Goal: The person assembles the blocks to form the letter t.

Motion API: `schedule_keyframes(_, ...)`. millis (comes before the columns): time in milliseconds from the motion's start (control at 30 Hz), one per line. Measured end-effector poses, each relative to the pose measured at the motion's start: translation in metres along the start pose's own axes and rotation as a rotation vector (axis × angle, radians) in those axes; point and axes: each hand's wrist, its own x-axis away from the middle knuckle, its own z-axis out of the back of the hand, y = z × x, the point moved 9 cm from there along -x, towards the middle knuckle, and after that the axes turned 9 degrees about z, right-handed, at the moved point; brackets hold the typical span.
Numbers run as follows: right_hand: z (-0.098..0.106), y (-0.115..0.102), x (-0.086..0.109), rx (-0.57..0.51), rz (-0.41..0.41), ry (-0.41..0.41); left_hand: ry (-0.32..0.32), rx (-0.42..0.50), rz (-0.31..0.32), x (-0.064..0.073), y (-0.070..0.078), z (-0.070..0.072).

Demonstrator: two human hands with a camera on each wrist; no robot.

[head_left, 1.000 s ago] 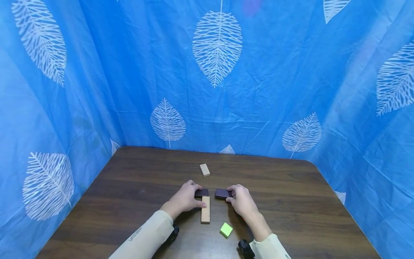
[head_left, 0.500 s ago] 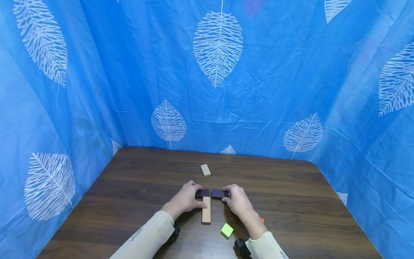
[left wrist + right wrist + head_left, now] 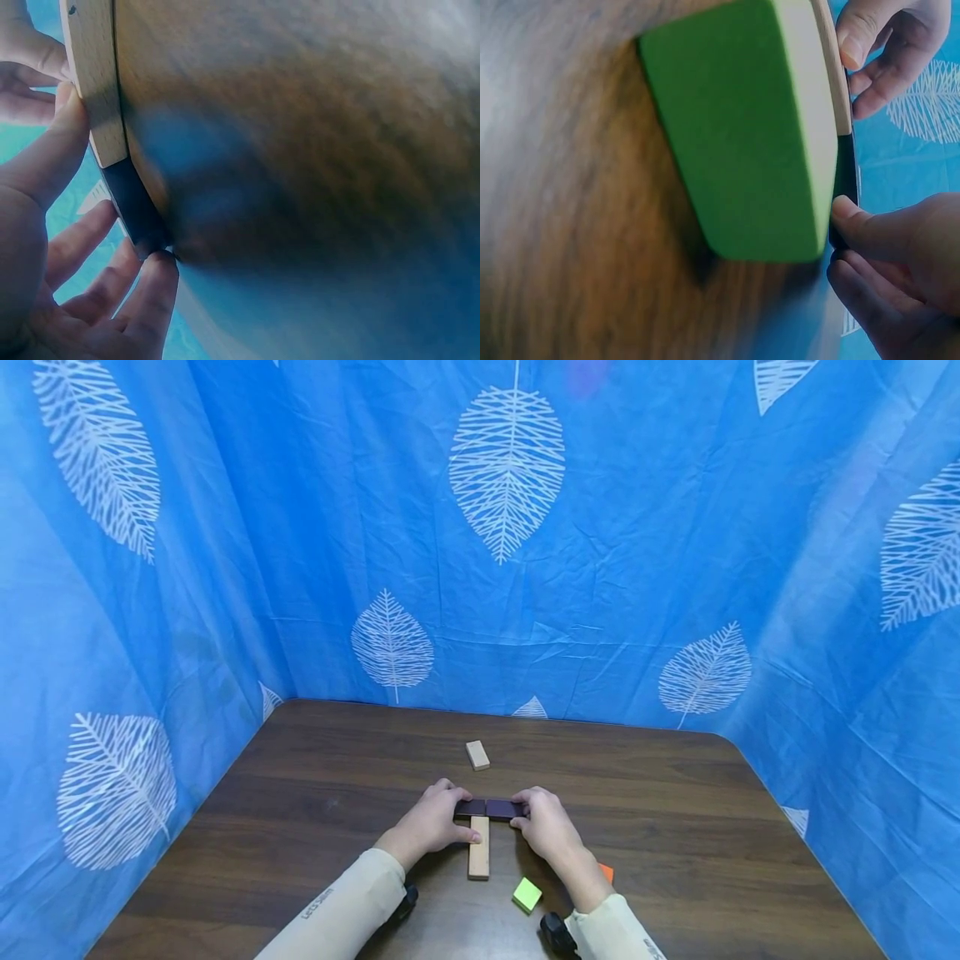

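Note:
Two dark purple blocks lie end to end across the table, meeting above a long light wooden block (image 3: 478, 858). My left hand (image 3: 429, 820) holds the left dark block (image 3: 471, 808) by its outer end with the fingers. Its thumb presses on the light block, as the left wrist view shows on the wood (image 3: 99, 97) and the dark block (image 3: 135, 199). On the other side, my right hand (image 3: 553, 825) pinches the right dark block (image 3: 502, 810) between thumb and fingers. The right wrist view has that dark block (image 3: 844, 176) partly hidden behind a green block (image 3: 735, 135).
A small light block (image 3: 477, 755) lies farther back. Nearer than the hands sits the green block (image 3: 527, 895), and an orange block (image 3: 607, 872) shows partly from behind the right forearm. Blue leaf-print curtains (image 3: 480, 635) surround the brown table (image 3: 360, 743).
My right hand has slid its dark block leftward until the gap to the left one closed. The orange block has come into sight by the right forearm. My left hand has stayed put.

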Motion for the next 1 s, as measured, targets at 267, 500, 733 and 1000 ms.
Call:
schedule_keyframes(267,-0.003,-0.001,-0.001,0.010,-0.007,-0.014,0.010,-0.005,-0.014,0.000,0.002,0.001)
schedule_keyframes(500,-0.002,-0.007,0.000,0.033,0.041,0.002,0.044,-0.054,-0.021,0.002,0.001,0.003)
schedule_keyframes(733,-0.002,-0.011,0.001,0.056,0.071,0.015,0.044,-0.026,-0.003,0.001,-0.001,0.001)
schedule_keyframes(1000,-0.004,-0.008,-0.001,0.048,0.055,0.001,0.039,-0.006,0.001,0.001,-0.001,0.002)
